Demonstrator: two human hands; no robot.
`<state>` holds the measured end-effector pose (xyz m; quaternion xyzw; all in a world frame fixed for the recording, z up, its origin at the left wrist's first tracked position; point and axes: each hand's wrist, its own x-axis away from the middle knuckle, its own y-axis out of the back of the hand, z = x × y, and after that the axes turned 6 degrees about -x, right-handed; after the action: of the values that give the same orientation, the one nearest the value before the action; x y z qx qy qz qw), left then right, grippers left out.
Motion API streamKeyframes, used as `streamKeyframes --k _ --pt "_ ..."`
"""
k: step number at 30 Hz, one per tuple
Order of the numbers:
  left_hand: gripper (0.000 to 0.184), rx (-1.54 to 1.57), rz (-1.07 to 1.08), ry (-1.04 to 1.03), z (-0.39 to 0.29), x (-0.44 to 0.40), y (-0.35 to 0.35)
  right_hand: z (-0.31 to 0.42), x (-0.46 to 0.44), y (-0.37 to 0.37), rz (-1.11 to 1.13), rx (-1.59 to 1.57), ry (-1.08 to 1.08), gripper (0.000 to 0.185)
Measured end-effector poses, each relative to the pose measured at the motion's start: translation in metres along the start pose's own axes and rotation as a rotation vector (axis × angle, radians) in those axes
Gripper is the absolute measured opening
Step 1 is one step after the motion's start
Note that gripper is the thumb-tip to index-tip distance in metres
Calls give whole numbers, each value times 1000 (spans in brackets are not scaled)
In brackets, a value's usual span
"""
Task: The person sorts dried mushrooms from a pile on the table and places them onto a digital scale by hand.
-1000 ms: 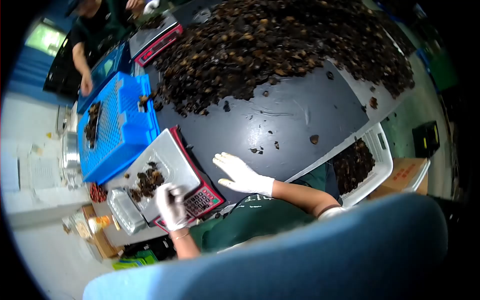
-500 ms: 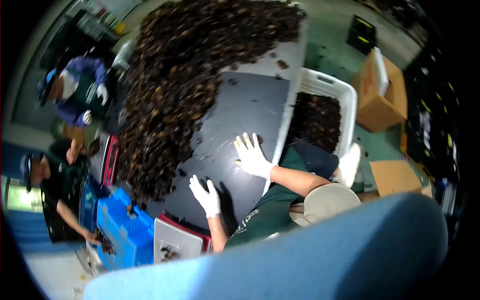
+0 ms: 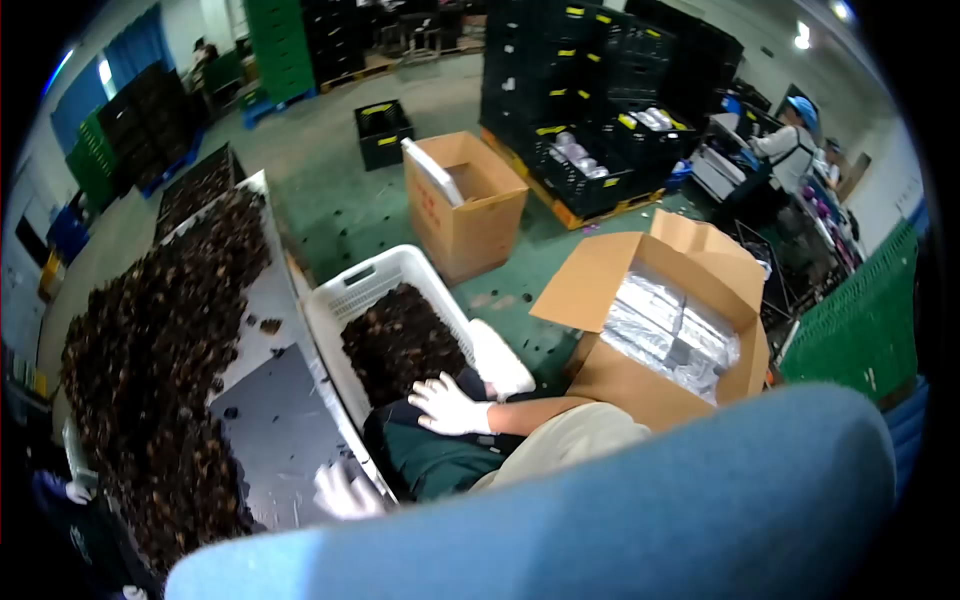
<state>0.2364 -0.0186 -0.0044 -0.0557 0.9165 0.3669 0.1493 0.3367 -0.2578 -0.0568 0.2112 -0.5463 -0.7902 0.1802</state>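
Observation:
My right hand (image 3: 450, 407), in a white glove, lies with its fingers spread on the dark green apron (image 3: 412, 450) over my lap. It holds nothing. Low in the view, my left hand (image 3: 347, 492), also gloved, is slightly blurred over the edge of the grey table (image 3: 285, 425); its fingers are stretched apart with nothing in them. A large heap of small dark brown pieces (image 3: 160, 350) covers much of the table. Beside the table, a white plastic crate (image 3: 330, 312) holds more such pieces (image 3: 400, 340).
An open cardboard box (image 3: 650, 380) with silvery wrapped packs (image 3: 672, 330) stands to the right. Another carton (image 3: 465, 225) is beyond the crate, near a black crate (image 3: 383, 133). Stacked black crates (image 3: 535, 85) stand farther back; a person (image 3: 790, 145) is at the right.
The view has swung right, showing more of the floor and boxes. My right hand has gone from the tabletop to my lap. My left hand is now near the table edge.

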Motion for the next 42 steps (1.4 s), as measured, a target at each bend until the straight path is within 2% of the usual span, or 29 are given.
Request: streamKeyframes --k 3,5,7,8,9,11,13,14,15,16,17,18,20,21,23,25,26,28,30,31,33,35,36,37,39,40,41,42 --pt "54 -274 -25 82 14 9 14 -5 21 -14 225 -53 0 59" --pt "55 -585 -88 311 38 14 32 -6 27 -21 496 -321 -136 58" --pt "57 -870 -111 560 46 15 53 -17 27 -30 652 -626 -159 61" --pt "58 -944 -107 597 45 10 54 -25 27 -39 606 -711 -46 59" --pt "58 -1000 -83 599 28 -1 52 -23 27 -45 590 -596 -54 56" --pt "60 -908 91 447 -17 -20 36 -24 29 -42 513 -677 -13 52" --pt "60 -502 367 255 -46 -35 5 -31 27 -63 512 -589 -21 52" --pt "59 -405 242 53 -42 -11 -18 -20 30 -33 534 -693 -227 53" --pt "57 -311 113 -159 -41 2 -27 -12 26 -9 527 -607 -159 51" --pt "59 -333 114 -105 -35 7 -14 -18 23 -12 565 -599 -117 49" --pt "61 -348 116 -56 -31 11 0 -20 24 -18 468 -506 -54 42" --pt "60 -334 29 166 -27 18 20 -15 20 -19 368 -485 -65 36" --pt "58 -535 -253 349 30 59 46 1 5 -10 170 -479 -36 30" --pt "63 -686 -272 574 38 76 61 12 -6 -2 74 -493 2 30" --pt "68 -849 -256 976 67 106 64 43 -34 13 -87 -459 297 33" --pt "72 -952 -147 897 65 107 53 89 -63 27 130 -556 384 36" --pt "75 -896 -37 874 41 87 52 112 -69 14 138 -544 491 39" --pt "74 -919 -63 473 42 87 8 155 -73 -18 135 -476 700 45" --pt "67 -679 112 470 -10 59 -3 169 -70 -43 93 -420 822 55" --pt "67 -628 160 314 -6 75 -7 169 -77 -23 86 -417 828 55" --pt "55 -416 55 249 2 90 -5 153 -99 28 387 -131 562 64" --pt "41 495 97 523 -12 93 25 131 -114 54 336 -9 212 68" --pt "33 288 -55 395 -16 93 30 98 -116 22 59 73 168 67" --pt "32 73 -89 364 -9 92 37 66 -118 -19 -216 155 114 66" --pt "34 122 -310 529 24 85 44 38 -118 -30 -333 206 86 67" --pt "38 -11 -344 499 46 80 49 45 -115 -16 -179 48 -1 64" --pt "43 -136 -375 457 65 74 55 69 -120 30 171 -76 -140 60" --pt "47 -198 -321 454 78 67 61 71 -117 20 165 -240 -121 57"
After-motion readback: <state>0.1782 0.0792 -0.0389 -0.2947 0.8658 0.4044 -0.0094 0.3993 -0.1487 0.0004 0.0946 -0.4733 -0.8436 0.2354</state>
